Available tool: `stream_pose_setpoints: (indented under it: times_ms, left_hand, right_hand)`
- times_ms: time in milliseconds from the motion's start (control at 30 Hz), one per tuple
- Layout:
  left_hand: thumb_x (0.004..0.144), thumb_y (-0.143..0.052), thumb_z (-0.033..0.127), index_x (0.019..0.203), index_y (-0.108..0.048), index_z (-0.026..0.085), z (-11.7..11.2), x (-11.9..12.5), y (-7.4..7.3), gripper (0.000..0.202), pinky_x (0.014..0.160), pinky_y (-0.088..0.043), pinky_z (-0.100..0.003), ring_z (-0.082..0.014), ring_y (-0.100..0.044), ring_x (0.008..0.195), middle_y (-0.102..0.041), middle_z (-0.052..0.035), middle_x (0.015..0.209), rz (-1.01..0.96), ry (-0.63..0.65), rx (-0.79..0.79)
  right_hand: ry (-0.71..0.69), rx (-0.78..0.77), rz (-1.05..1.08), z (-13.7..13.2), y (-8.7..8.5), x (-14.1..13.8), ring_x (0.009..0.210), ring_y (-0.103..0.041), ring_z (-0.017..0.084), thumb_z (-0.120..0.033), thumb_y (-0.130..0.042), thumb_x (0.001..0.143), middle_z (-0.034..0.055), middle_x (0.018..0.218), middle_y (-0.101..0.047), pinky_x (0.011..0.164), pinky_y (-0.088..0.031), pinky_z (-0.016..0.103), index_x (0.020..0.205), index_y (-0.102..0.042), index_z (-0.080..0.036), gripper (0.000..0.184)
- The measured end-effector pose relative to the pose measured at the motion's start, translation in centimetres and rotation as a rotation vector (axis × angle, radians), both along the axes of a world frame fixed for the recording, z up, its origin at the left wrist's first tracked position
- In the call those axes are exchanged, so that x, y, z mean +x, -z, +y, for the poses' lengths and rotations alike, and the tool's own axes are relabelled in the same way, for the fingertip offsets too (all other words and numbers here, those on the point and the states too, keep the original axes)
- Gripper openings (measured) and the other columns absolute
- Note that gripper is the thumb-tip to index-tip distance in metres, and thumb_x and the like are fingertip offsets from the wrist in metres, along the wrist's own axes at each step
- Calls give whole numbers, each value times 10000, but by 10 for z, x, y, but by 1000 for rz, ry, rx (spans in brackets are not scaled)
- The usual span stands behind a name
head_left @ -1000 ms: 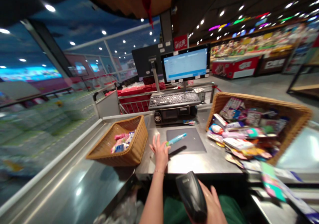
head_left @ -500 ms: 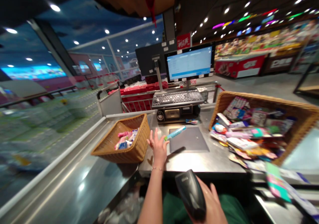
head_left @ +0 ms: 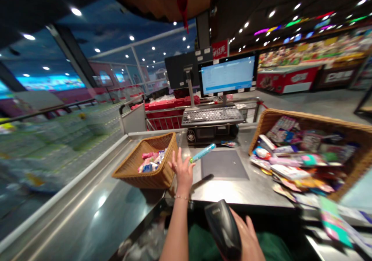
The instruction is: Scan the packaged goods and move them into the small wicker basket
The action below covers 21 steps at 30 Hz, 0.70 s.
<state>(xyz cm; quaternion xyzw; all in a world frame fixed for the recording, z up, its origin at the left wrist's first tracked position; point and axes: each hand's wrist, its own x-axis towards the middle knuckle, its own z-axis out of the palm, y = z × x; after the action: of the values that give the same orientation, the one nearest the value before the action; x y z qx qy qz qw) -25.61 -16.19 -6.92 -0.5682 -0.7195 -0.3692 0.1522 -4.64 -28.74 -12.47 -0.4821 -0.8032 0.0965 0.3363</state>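
Note:
My left hand (head_left: 182, 172) is raised over the metal counter, its thumb side pinching a slim light-blue tube (head_left: 204, 153) by its green end. The other fingers are spread, and the tube points up and to the right over a grey pad (head_left: 223, 165). Just left of that hand stands a wicker basket (head_left: 165, 176) with several small packets (head_left: 151, 162) inside. Low in front of my body, my right hand (head_left: 247, 237) grips a black handheld barcode scanner (head_left: 222, 226). The scanner partly hides the fingers around its handle.
A larger wicker basket (head_left: 314, 115) on the right is heaped with packaged goods, some spilling over its near side. Behind the counter are a keyboard (head_left: 212, 114), a lit monitor (head_left: 228, 75) and a trolley rail. A small packet (head_left: 229, 143) lies behind the pad.
The view has turned slightly left. My left hand, with the blue tube, has moved left towards the smaller basket. My right hand keeps the scanner in about the same place.

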Motion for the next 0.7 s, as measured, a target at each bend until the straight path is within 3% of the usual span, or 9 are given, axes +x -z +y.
stream_pose_setpoints:
  times_ms: [167,700]
  left_hand:
    - [847,-568,293,998,-704,243,-3,-11,0,209,1146,-59,-619,-326,-144,1452,-385,-84,1505,7,-20,28]
    - [866,-531,292,982,-691,235,-16,-31,-10,205,1141,-77,-631,-333,-135,1450,-372,-88,1509,47,-119,84]
  right_hand:
    - [-16,12,21,0,1,-4,1223,-552,327,-240,-437,804,150,1289,-609,1058,-285,655,1278,-519,-181,484]
    - [-42,72,-70,4,13,-13,1184,-584,329,-185,-465,765,155,1262,-628,1011,-367,629,1246,-525,-187,485]
